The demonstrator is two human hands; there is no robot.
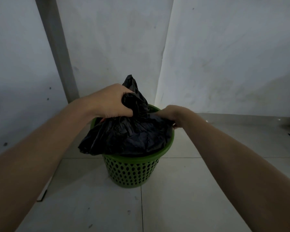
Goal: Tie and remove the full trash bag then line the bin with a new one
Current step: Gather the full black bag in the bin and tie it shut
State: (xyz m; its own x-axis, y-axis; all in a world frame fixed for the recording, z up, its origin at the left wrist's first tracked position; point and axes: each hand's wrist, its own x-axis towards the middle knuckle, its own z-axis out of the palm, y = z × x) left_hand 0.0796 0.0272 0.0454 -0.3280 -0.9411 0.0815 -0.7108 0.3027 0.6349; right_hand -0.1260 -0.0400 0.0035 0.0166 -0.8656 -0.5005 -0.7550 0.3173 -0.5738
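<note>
Black trash bag (132,136) sits in green perforated bin (131,171) on tiled floor (182,198), corner of white walls (224,56). Left hand (110,102) clenches gathered bag top at 11 o'clock. Right hand (172,115) pinches bag edge at bin rim, 2 o'clock.

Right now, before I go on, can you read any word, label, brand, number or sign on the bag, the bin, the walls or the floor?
None: no readable text in this view.
black trash bag: plain plastic, no print showing.
green bin: perforated wall, no label or brand visible on this side.
walls and floor tiles: only smudges and dark specks, no writing or signs.
</note>
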